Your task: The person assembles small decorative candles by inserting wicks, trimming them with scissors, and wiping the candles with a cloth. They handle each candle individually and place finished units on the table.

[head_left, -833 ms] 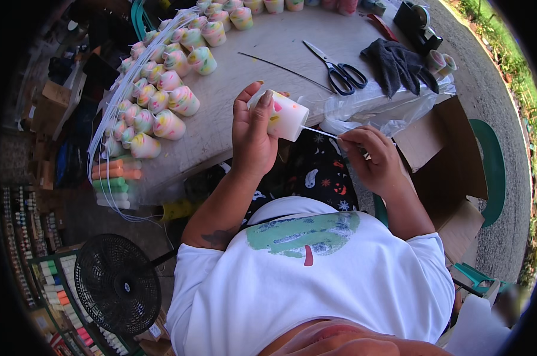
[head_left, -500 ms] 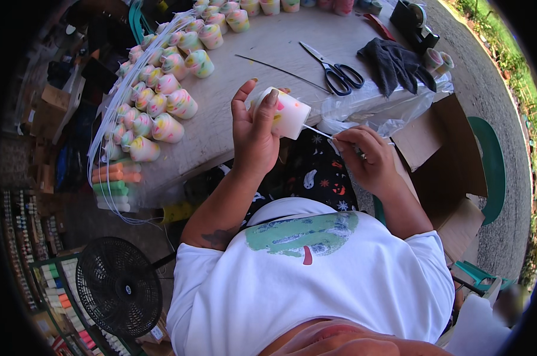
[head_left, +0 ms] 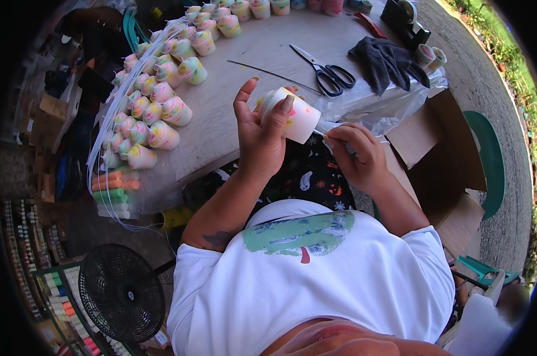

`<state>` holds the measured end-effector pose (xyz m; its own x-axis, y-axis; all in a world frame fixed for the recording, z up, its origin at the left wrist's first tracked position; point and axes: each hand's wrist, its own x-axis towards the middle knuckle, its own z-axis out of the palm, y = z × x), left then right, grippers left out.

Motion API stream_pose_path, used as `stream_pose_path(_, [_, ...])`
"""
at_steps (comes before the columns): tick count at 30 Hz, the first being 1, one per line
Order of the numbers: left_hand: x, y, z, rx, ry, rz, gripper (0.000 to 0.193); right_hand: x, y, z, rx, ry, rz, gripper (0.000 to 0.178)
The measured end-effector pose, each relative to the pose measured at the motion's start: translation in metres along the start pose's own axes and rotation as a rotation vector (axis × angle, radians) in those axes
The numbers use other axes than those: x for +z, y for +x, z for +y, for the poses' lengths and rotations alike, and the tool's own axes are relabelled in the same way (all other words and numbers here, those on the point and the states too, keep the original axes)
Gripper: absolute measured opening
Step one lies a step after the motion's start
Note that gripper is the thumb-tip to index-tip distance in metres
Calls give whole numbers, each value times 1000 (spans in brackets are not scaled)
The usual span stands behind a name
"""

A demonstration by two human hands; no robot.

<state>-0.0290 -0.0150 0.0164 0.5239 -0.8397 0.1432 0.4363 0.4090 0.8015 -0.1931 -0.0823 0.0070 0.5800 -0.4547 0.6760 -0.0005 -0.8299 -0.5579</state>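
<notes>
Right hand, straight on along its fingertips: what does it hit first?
Likely the near end of the white, colour-flecked candle held in the left hand. The thin white strand pinched by the right hand leads toward it; exact depth is unclear from this view.

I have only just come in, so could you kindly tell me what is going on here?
A person's left hand holds a white, colour-speckled candle tilted above the lap, while the right hand pinches a thin white strand at its right-hand end. Rows of similar candles sit on the left of the table, and scissors lie beyond the hands.
</notes>
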Motion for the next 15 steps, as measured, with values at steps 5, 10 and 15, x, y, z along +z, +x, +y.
stream_pose_path(5, [6, -3, -2, -3, -7, -24, 59, 3, 2, 0, -16, -25, 35, 20])
stream_pose_path(10, [3, -4, -10, -51, -70, -43, 73, 5, 2, 1, -25, -43, 43, 20])
stream_pose_path(15, [2, -3, -7, -27, -70, -39, 73, 3, -2, 3, 27, -72, 29, 20])
